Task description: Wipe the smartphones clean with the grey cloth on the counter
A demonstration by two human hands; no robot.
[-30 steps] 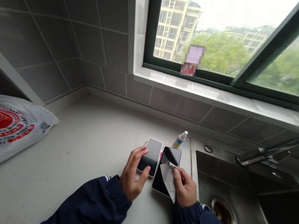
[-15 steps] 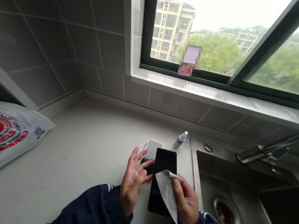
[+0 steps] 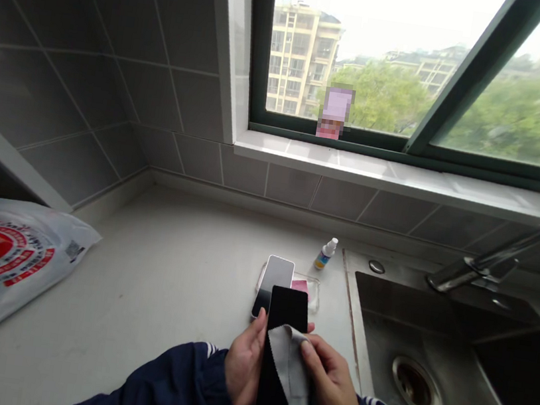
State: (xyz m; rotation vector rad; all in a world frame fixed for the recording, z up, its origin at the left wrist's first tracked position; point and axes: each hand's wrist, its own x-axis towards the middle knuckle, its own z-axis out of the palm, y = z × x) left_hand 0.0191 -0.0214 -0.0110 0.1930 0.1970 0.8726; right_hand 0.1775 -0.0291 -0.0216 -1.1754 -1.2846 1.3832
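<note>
Since the earlier frames, the dark phone (image 3: 288,309) has come off the counter (image 3: 161,294) and drawn nearer the person, and the left hand (image 3: 243,368) has moved from the white-edged phone (image 3: 282,272) to hold it. A clear case (image 3: 316,296) and a pink piece (image 3: 301,285) now show more fully.

Clock directions are taken from the dark phone. Nearest, the sleeves come in from 8 and 4 o'clock. The left hand cups the dark phone at 8 o'clock, palm turned inward, thumb pointing up along its left edge; its other fingers are mostly hidden behind. At 4 o'clock the right hand (image 3: 332,387) pinches the grey cloth (image 3: 291,374) between thumb and fingers, knuckles bent, the cloth draped over the lower screen.

Beyond the top edge, the white-edged phone lies at 11 o'clock, overlapping the clear case; the pink piece is at 12. The spray bottle (image 3: 325,254) stands upright at 1 o'clock, near the sink's edge. The sink (image 3: 376,338) opens at 3 o'clock, its faucet (image 3: 469,274) at 2. Open counter stretches from 9 to 11 o'clock, with the plastic bag (image 3: 1,255) well apart at 9. Farthest, the window (image 3: 384,64) fills 12 to 1.
</note>
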